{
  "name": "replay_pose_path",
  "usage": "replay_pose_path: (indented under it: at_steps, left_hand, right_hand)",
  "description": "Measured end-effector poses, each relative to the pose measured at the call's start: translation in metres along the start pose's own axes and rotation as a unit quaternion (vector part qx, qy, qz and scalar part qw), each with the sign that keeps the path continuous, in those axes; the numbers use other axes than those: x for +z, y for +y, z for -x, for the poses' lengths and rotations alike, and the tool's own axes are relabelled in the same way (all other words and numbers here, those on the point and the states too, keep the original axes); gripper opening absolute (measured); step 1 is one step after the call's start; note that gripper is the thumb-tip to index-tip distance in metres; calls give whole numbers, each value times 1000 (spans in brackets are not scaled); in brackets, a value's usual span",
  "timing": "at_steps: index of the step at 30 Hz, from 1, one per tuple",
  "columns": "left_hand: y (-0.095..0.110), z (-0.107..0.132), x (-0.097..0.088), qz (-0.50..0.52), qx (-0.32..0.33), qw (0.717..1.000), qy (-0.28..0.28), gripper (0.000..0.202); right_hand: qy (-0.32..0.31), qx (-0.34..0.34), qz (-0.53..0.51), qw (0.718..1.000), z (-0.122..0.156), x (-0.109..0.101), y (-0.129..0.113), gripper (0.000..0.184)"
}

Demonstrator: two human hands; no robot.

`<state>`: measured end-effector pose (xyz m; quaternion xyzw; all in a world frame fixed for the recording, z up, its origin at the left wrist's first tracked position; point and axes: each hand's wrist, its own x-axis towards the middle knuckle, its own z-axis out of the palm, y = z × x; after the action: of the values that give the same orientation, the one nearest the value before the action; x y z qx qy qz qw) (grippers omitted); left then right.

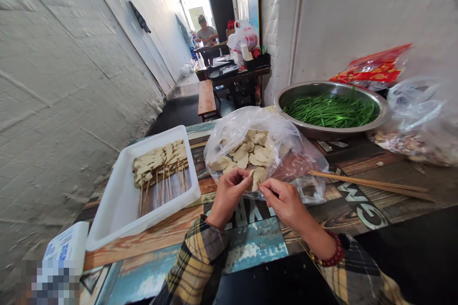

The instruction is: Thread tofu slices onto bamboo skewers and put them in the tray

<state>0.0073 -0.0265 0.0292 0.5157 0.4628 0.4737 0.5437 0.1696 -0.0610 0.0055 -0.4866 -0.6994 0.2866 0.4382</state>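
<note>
My left hand pinches the edge of a flat, beige, rounded slice between thumb and fingers. From the other side my right hand grips a thin bamboo skewer, its tip at the slice and its shaft running back under the wrist. Whether the tip has gone through the slice I cannot tell. Just behind both hands, an opened clear plastic bag holds a pile of similar slices. A white tray on the left contains several skewers loaded with slices, sticks pointing toward me.
Loose bamboo skewers lie at the right. Behind them stand a steel basin of green chives and a knotted plastic bag. A white container sits front left. Farther back, a person is at a table.
</note>
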Motion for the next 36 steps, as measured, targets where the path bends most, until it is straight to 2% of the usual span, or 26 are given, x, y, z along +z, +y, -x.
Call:
replay_pose_path:
  at_steps: [9, 11, 17, 26, 31, 36]
  left_hand:
    - [-3, 1, 1, 108, -80, 988, -77, 28]
    - [-4, 0, 1, 108, -80, 989, -67, 28]
    - [-7, -4, -4, 88, -37, 995, 27, 32]
    - [-9, -4, -2, 92, -36, 994, 34, 33]
    - [-11, 0, 2, 104, -58, 993, 6, 33]
    - [-9, 6, 13, 99, -58, 992, -54, 30]
  right_hand:
    - [7, 10, -36, 999, -2, 0, 0, 26]
    - [-3, 11, -39, 999, -1, 0, -1, 25]
    - [-36, 13, -31, 999, 0, 1, -1, 24]
    - [-12, -16, 3, 1000, 3, 3, -2, 26]
    - [3, -10, 13, 1000, 2, 4, -2, 28]
    - [20, 4, 3, 1000, 1, 3, -1, 28]
